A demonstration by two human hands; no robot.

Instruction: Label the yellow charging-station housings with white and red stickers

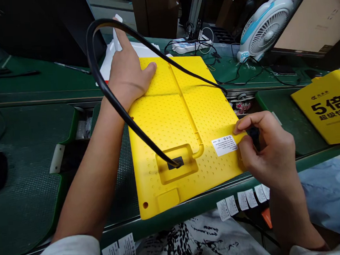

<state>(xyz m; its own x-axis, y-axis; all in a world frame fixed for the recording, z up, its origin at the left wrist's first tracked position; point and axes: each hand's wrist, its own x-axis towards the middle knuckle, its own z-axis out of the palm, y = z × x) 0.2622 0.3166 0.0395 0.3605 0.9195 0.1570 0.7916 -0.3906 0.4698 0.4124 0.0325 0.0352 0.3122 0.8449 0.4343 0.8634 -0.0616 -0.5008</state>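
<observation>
Closest to the camera, at the lower left of the frame, I see a white sleeve (70, 253), and a black-and-white printed shirt (191, 243) at the bottom centre. Beyond them, the yellow panel (157, 116) lies slanted in the centre of the frame, over the green workbench (22, 92).

Small raised dots cover most of its face. From its upper part a narrow groove (185, 102) runs down, hooking left at its lower end beside a shallow pocket (190, 165) with rounded corners. Inside the pocket sits a black rectangular piece (171, 166); a thick black cable (91, 51) rises from it, arcs high toward the upper left and drops behind the panel's right edge. At the panel's lower left corner I make out a round hole (145, 205), and near its right edge a white label (224, 145) with fine print and little symbols.

The left hand (128, 71) has its thumb on the panel's upper left; its index finger stretches upward, a white slip (118, 18) at the tip. Its other fingers are hidden, so I cannot tell whether it grips. The right hand (270, 151) is curled, thumb and index fingertips touching the panel just beside the label; I cannot tell if they pinch its edge.
</observation>
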